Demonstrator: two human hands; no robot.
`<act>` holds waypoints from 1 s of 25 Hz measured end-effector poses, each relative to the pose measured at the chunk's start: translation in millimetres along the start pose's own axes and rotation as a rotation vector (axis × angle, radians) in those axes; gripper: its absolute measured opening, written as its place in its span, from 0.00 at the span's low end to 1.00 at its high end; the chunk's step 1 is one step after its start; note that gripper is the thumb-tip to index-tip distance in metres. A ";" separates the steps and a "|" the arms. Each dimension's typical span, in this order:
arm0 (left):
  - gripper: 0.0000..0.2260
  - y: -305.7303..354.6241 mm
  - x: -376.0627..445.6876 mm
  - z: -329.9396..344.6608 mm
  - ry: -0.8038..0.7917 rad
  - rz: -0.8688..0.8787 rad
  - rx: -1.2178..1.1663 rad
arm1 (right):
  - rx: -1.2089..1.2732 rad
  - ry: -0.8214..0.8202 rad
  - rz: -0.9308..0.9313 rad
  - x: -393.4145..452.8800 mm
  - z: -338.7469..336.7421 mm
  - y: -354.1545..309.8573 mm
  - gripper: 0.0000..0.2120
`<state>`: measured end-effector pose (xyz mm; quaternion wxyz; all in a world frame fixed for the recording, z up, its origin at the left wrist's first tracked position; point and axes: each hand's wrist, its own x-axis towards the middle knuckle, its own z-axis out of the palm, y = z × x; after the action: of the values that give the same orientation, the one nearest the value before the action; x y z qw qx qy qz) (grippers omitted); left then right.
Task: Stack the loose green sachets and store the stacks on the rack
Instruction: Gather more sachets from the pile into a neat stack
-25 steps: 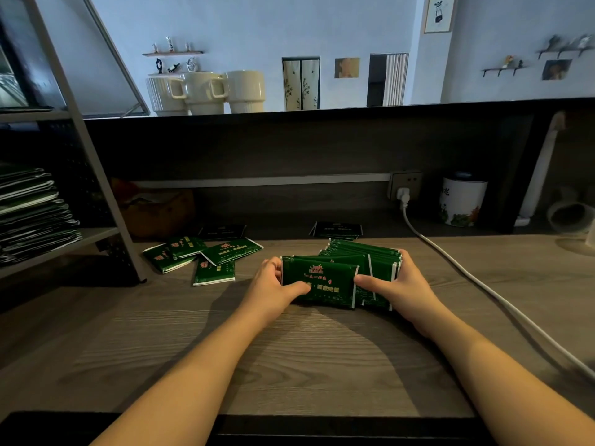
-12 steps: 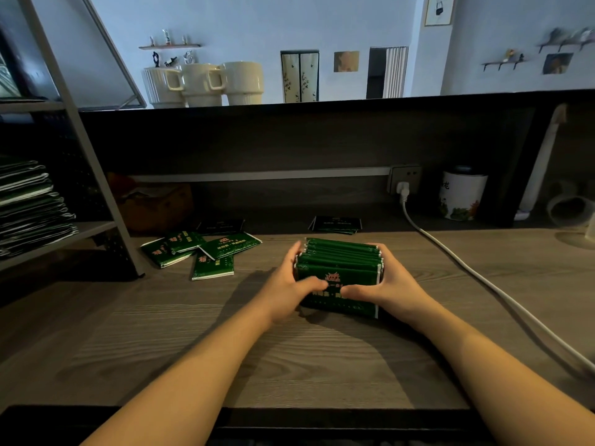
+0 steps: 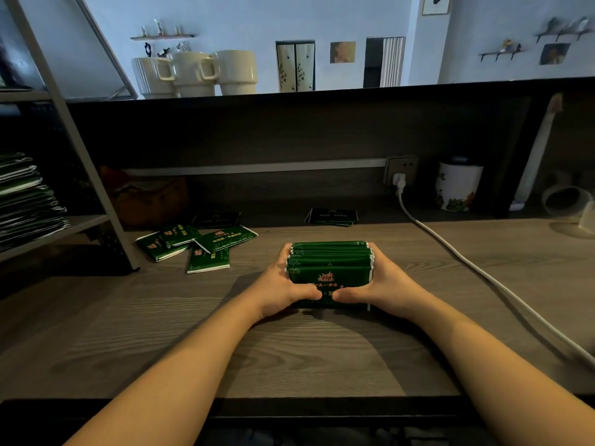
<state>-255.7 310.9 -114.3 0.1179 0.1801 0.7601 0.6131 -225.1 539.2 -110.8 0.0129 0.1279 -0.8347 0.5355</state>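
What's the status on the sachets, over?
Left hand and right hand grip the stack. Loose sachets remain left. Path to rack open.

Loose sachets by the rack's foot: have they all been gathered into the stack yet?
No: several loose sachets lie on the table, apart from the stack gripped by the left hand and right hand.

Green sachets (image 3: 330, 272) at the tabletop's (image 3: 161, 317) centre carry an orange emblem and orange characters, too small to read; the white canister's (image 3: 457, 186) dark mark is likewise illegible.
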 end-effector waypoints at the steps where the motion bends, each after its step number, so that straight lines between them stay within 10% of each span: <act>1: 0.29 0.9 -0.2 3.3 0.004 0.024 -0.020 | 0.023 0.019 -0.001 -0.5 -2.2 -0.3 0.37; 9: 0.23 36.9 56.1 0.1 -0.075 0.048 -0.040 | 0.321 0.165 0.085 5.0 -40.5 -1.5 0.33; 17: 0.06 13.6 162.0 -16.3 0.510 -0.075 0.303 | 0.208 0.195 0.139 17.2 -84.8 11.1 0.25; 25: 0.25 2.1 231.9 -2.4 0.541 -0.315 0.791 | 0.272 0.182 0.131 27.5 -95.0 34.8 0.28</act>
<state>-466.8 406.2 -102.1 -0.0695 -0.0713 0.9555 0.2775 -270.6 632.7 -96.9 0.0359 0.0249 -0.7566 0.6524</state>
